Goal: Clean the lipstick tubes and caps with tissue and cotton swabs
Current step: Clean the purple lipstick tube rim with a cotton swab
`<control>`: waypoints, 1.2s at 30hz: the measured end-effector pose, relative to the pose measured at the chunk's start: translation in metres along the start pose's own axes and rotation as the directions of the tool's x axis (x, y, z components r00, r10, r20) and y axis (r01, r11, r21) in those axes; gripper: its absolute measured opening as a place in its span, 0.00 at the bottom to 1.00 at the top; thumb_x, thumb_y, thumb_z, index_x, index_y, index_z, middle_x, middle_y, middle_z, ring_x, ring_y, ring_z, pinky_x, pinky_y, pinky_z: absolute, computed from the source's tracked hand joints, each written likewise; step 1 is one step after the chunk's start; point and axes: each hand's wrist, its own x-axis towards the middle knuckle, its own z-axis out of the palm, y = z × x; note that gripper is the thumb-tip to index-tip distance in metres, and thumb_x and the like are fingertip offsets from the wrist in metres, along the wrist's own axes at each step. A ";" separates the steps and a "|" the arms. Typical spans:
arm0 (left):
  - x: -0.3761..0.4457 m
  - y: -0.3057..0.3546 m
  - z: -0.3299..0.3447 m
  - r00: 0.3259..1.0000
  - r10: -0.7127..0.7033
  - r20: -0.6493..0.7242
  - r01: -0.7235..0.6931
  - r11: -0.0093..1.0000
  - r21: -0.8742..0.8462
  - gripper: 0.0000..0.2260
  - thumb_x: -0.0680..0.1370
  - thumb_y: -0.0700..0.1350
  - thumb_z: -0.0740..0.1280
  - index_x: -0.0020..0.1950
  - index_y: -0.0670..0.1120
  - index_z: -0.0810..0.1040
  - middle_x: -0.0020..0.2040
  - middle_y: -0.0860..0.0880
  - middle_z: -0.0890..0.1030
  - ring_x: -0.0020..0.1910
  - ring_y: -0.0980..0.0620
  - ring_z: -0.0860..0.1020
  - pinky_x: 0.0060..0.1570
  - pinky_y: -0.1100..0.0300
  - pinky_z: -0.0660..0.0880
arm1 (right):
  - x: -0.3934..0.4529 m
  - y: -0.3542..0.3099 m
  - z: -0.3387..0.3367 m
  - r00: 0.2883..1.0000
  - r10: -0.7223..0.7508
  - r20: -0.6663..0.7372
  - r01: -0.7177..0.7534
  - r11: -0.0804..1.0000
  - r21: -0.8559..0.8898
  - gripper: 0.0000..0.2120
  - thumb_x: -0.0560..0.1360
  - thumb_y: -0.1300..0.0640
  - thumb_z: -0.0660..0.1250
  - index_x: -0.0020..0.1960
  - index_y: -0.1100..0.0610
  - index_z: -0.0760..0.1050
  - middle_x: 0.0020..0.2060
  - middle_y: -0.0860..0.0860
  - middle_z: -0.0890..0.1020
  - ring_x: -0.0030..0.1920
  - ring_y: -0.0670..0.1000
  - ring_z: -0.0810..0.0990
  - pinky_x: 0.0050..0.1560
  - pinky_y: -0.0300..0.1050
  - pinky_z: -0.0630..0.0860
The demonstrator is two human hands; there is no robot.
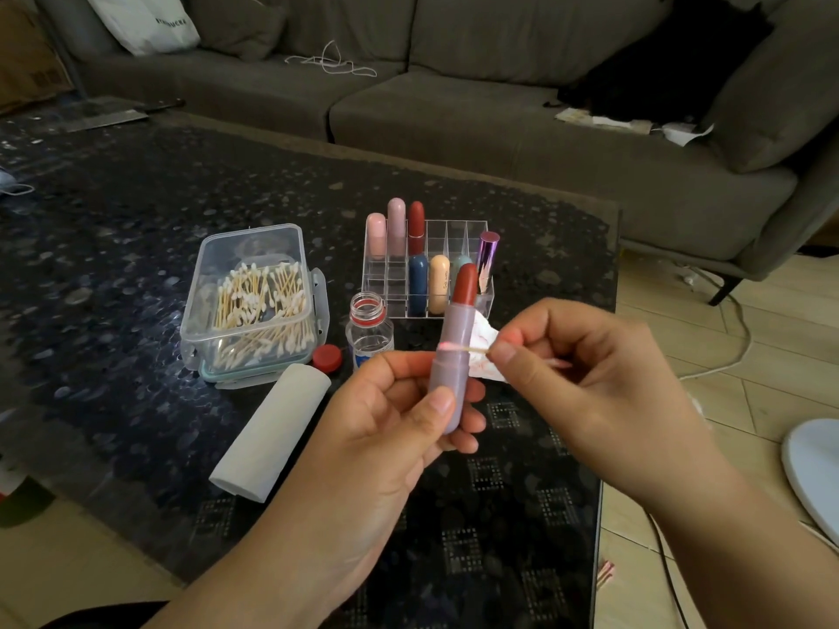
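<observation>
A person's left hand (399, 415) holds a frosted lilac lipstick tube with a red bullet tip (454, 351) upright above the dark pebble-patterned glass worktop (113, 247), fingers (438, 408) curled around its lower half. The right hand (585, 370) pinches a thin wooden cotton swab (472, 349), its pink-stained tip touching the tube's mid-seam. Just behind the tube lies a crumpled stained white tissue (488, 351). Beyond the tube stands a clear acrylic organiser (454, 233) holding capped lipsticks. Left of the tube sit a small open clear bottle (368, 331), its red cap (327, 358), a clear plastic box of cotton swabs (254, 301) and a white tissue roll (272, 431).
</observation>
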 end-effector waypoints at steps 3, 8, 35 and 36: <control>0.000 -0.001 0.000 1.000 0.003 -0.004 -0.003 1.000 0.015 0.13 0.66 0.40 0.68 0.51 0.41 0.78 0.41 0.44 0.83 0.38 0.50 0.80 0.37 0.63 0.77 | 0.000 -0.001 -0.001 1.000 0.005 0.019 -0.005 1.000 0.020 0.05 0.72 0.55 0.67 0.38 0.55 0.77 0.24 0.56 0.69 0.24 0.42 0.63 0.25 0.30 0.62; 0.000 -0.001 0.001 1.000 0.004 -0.005 -0.004 1.000 0.019 0.13 0.65 0.40 0.70 0.49 0.45 0.80 0.43 0.44 0.84 0.38 0.51 0.81 0.37 0.65 0.77 | 0.002 0.000 -0.001 0.995 -0.027 -0.101 0.032 0.998 0.048 0.06 0.72 0.54 0.67 0.37 0.54 0.76 0.24 0.47 0.69 0.25 0.41 0.64 0.27 0.28 0.62; -0.001 0.000 -0.002 0.993 -0.115 0.015 0.115 0.993 -0.019 0.12 0.71 0.44 0.65 0.51 0.46 0.83 0.42 0.43 0.79 0.32 0.49 0.76 0.30 0.61 0.74 | -0.001 0.001 -0.001 0.998 0.042 0.041 -0.040 0.998 -0.043 0.07 0.74 0.59 0.68 0.36 0.56 0.77 0.24 0.59 0.68 0.25 0.47 0.63 0.25 0.33 0.62; -0.001 -0.001 -0.003 0.995 -0.099 0.010 0.099 0.995 -0.003 0.10 0.72 0.44 0.66 0.51 0.46 0.83 0.42 0.43 0.80 0.32 0.49 0.77 0.30 0.61 0.74 | -0.001 0.001 -0.001 0.998 0.039 0.040 -0.038 0.998 -0.046 0.07 0.74 0.59 0.68 0.36 0.56 0.77 0.24 0.59 0.68 0.25 0.47 0.63 0.25 0.33 0.62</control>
